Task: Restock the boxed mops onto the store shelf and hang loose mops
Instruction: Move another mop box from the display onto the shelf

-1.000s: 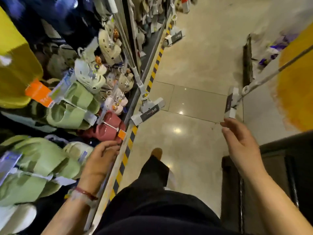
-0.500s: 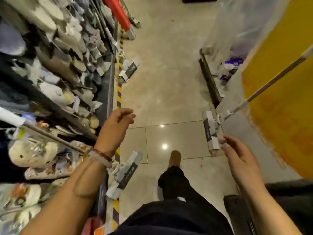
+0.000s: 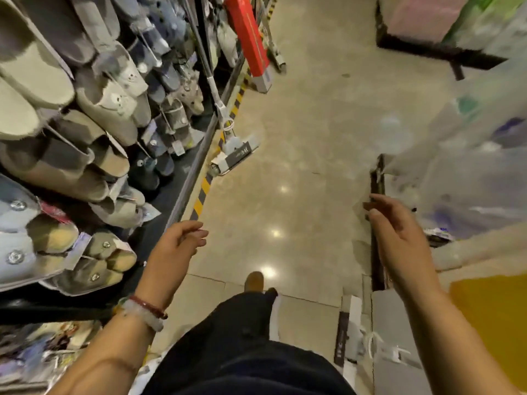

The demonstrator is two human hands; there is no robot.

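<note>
Slippers (image 3: 94, 118) are packed on hooks along the shelf (image 3: 182, 178) from 8 to 11 o'clock, with a yellow-and-black striped strip (image 3: 204, 192) edging the floor below. A loose mop (image 3: 225, 132) is seen leaning at 12 o'clock against that shelf, its flat head (image 3: 235, 155) resting on the tiles. A red boxed mop (image 3: 251, 44) is propped further up the aisle at 12 o'clock. Another mop head (image 3: 349, 334) lies on the floor at 5 o'clock, beside a grey panel. A yellow surface (image 3: 496, 317) fills 4 o'clock. The left hand (image 3: 174, 249) is held out at 7 o'clock, fingers loosely curled, nothing gripped. The right hand (image 3: 399, 240) is raised at 3 o'clock, fingers relaxed and slightly bent, empty, in front of a dark rail (image 3: 377, 178).
</note>
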